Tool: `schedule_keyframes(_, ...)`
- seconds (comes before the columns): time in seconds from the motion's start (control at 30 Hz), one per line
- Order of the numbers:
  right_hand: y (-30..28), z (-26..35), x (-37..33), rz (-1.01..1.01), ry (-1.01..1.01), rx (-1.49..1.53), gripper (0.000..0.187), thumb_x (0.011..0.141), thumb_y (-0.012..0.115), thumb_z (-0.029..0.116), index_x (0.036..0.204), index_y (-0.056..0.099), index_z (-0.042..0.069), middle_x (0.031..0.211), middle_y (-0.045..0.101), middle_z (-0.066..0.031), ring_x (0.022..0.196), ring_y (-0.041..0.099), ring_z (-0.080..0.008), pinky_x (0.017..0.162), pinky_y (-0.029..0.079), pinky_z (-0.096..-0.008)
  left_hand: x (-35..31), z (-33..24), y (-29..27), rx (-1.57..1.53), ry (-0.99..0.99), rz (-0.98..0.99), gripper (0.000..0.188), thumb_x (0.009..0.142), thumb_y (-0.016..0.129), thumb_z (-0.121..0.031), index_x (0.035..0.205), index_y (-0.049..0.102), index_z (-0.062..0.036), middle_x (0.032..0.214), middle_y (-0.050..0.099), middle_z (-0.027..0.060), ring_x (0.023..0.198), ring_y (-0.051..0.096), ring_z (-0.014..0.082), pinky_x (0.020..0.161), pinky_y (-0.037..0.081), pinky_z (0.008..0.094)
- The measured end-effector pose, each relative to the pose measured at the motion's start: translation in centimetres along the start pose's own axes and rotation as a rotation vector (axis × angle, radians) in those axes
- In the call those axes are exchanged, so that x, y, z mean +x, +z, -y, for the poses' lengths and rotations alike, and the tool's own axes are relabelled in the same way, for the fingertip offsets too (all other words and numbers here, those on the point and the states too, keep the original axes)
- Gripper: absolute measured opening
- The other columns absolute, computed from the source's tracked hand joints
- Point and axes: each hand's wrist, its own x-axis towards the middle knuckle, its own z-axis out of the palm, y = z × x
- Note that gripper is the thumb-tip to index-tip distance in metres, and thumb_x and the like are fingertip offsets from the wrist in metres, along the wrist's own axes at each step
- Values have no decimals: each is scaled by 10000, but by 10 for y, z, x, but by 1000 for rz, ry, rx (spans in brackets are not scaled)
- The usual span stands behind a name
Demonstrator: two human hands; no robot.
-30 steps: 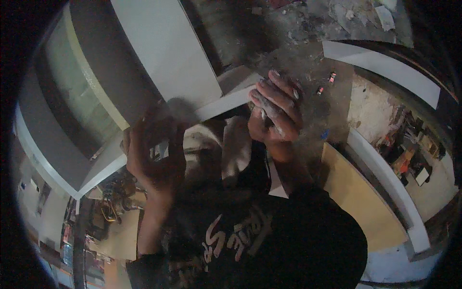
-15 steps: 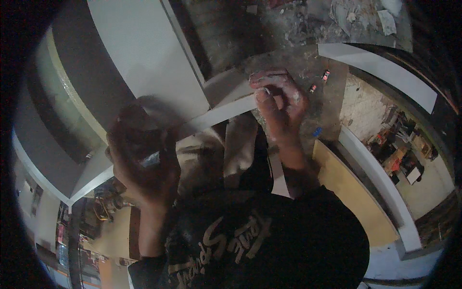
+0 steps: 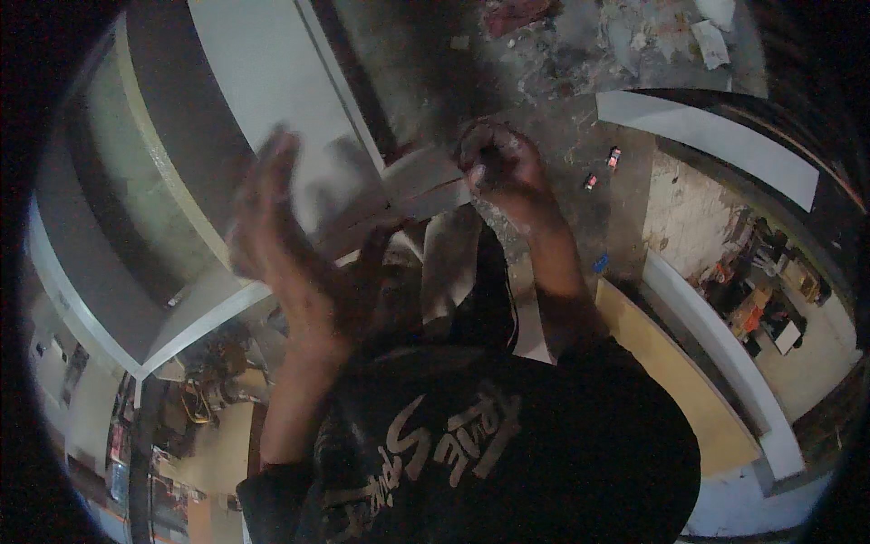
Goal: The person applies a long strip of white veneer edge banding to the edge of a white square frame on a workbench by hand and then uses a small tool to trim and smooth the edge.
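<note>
Your left hand (image 3: 304, 240), thumb and fingers apart, is at the near end of the white panel (image 3: 272, 72); your right hand (image 3: 503, 168) curls right of that panel, any grip unclear. How much is finished, I can't tell.

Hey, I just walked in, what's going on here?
Someone in a black shirt has both bare hands at the near side of a large panelled piece in white and grey. The left hand is blurred, its fingers spread open. The right hand has its fingers curled; whether it holds anything small is too dark to tell. Off to the right there is a tan board.
</note>
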Motion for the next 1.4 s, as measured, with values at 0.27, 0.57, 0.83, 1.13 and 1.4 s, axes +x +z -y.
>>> schedule_keyframes(0.27,-10,18,3,48,40,-305,169,835,728,167,833,597,60,808,546,31,765,495,-59,650,412,-241,3,-31,18,-49,98,242,687,736,663,-21,1389,453,-72,1054,683,78,961,619,233,892,417,421)
schedule_keyframes(0.57,10,79,-5,4,117,-668,225,805,753,217,770,626,34,717,623,-35,681,557,-95,619,454,-298,-6,-27,15,-48,191,229,665,746,648,-14,1385,461,-19,936,686,114,828,628,270,739,491,386)
schedule_keyframes(0.83,52,100,-27,-102,37,-785,261,800,751,228,729,623,11,612,597,-113,546,541,-134,520,425,-326,-9,-23,10,-134,121,254,681,737,633,3,1394,455,-33,958,692,127,814,638,282,719,510,386)
schedule_keyframes(1.13,60,117,-28,-76,157,-481,228,839,743,135,711,600,13,665,588,-3,640,500,-44,570,370,-228,-28,-11,4,-151,157,157,704,698,687,-55,1373,486,-33,1091,684,112,912,630,283,786,502,393)
schedule_keyframes(1.4,57,115,-29,-50,233,-417,202,859,721,122,732,598,25,672,586,11,621,489,-35,557,362,-221,-33,-5,8,0,102,79,758,671,743,-89,1382,491,-22,964,684,86,892,618,244,751,502,368)
